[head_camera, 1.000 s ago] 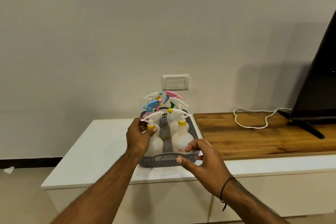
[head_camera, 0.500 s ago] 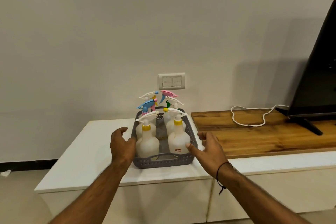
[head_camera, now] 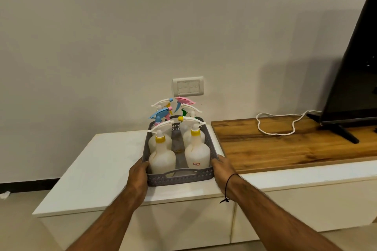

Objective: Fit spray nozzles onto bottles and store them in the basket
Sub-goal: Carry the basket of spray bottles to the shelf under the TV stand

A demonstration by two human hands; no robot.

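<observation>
A grey perforated basket (head_camera: 179, 179) stands on the white cabinet and holds several white spray bottles, all upright with nozzles on. The front left bottle (head_camera: 162, 159) and front right bottle (head_camera: 197, 154) have yellow collars and white triggers. Behind them rise a blue nozzle (head_camera: 161, 114) and a pink nozzle (head_camera: 184, 100). My left hand (head_camera: 137, 175) grips the basket's left wall near the front corner, thumb at the rim. My right hand (head_camera: 223, 169) holds the right wall opposite it.
The white cabinet top (head_camera: 102, 165) stretches left of the basket. A wooden top (head_camera: 285, 144) begins just right of it, with a looped white cord (head_camera: 275, 126) and a black TV (head_camera: 355, 87) on a stand. A wall socket (head_camera: 188, 86) sits behind the basket.
My left hand let go of the front left bottle's nozzle. Both hands moved to the basket's sides and closed in on its walls.
</observation>
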